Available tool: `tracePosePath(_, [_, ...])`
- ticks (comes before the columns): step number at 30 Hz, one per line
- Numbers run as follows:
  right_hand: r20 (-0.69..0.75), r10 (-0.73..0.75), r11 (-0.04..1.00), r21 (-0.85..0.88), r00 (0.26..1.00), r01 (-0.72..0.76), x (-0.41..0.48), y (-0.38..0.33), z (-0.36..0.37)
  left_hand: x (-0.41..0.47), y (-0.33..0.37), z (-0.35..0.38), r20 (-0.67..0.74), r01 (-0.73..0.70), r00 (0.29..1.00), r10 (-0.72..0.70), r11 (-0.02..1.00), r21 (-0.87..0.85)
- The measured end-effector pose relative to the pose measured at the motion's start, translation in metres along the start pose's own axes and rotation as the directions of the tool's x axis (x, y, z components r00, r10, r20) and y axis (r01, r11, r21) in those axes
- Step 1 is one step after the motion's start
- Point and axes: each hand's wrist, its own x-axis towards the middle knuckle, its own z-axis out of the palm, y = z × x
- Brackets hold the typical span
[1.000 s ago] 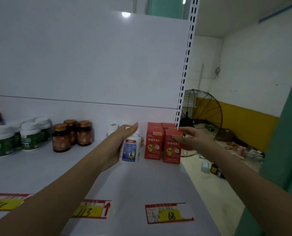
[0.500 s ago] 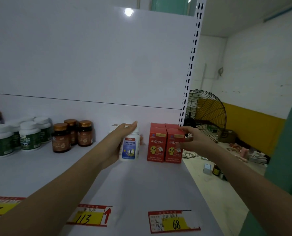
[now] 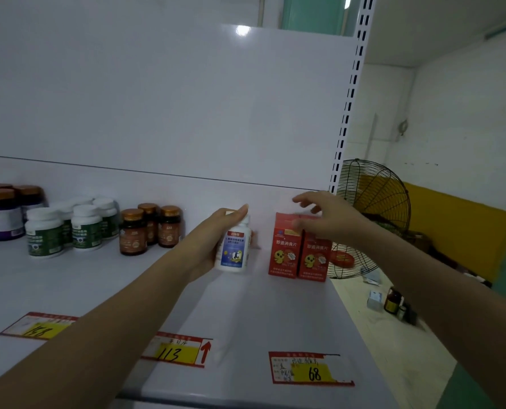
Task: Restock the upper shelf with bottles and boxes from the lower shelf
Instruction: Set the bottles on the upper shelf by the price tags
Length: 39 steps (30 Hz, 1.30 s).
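On the upper shelf (image 3: 275, 314), toward its right end, my left hand (image 3: 213, 243) is wrapped round a white bottle (image 3: 234, 246), its blue label facing me. Its base is at or just above the board; I cannot tell whether it is resting there. Just to its right, with a small gap between, two red boxes (image 3: 300, 250) stand upright side by side, the outer one close to the slotted upright (image 3: 346, 119). My right hand (image 3: 328, 221) is over their tops, fingers loose and spread, gripping nothing; it is too blurred to say whether the fingertips brush the cardboard. As I judge it, the step is to seat the bottle and let go. I would lower it straight until the whole base sits flat, label square to the front, roughly level with the box fronts and behind the price tag (image 3: 176, 351) marked 113. Then I would open my fingers outward rather than pull back, so the light plastic neither swivels nor tips. The right hand should rise straight up off the boxes; they look light and stand by the open end of the shelf, so a sideways drag could knock one off. Further left, the amber bottles (image 3: 148, 228) stand well apart from this spot and need no care.
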Motion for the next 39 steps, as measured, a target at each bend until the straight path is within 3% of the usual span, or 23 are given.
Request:
tracePosePath(6, [0.302, -0.031, 0.974, -0.207, 0.953, 0.097, 0.019, -0.06, 0.032, -0.03, 0.017, -0.017, -0.088, -0.023, 0.996, 0.024, 1.0, 0.011])
tracePosePath(12, [0.455, -0.031, 0.939, -0.291, 0.89, 0.182, 0.023, -0.086, 0.069, -0.066, 0.026, -0.047, -0.219, -0.074, 0.973, 0.068, 0.997, -0.023])
tracePosePath(22, [0.554, -0.181, 0.923, -0.19, 0.813, 0.335, 0.027, -0.172, 0.118, -0.146, 0.051, -0.11, -0.385, -0.124, 0.915, 0.121, 0.992, 0.016])
tracePosePath(39, [0.543, -0.447, 0.856, 0.03, 0.711, 0.515, 0.024, -0.489, 0.257, -0.355, 0.143, -0.354, -0.598, -0.128, 0.769, 0.227, 0.97, 0.205])
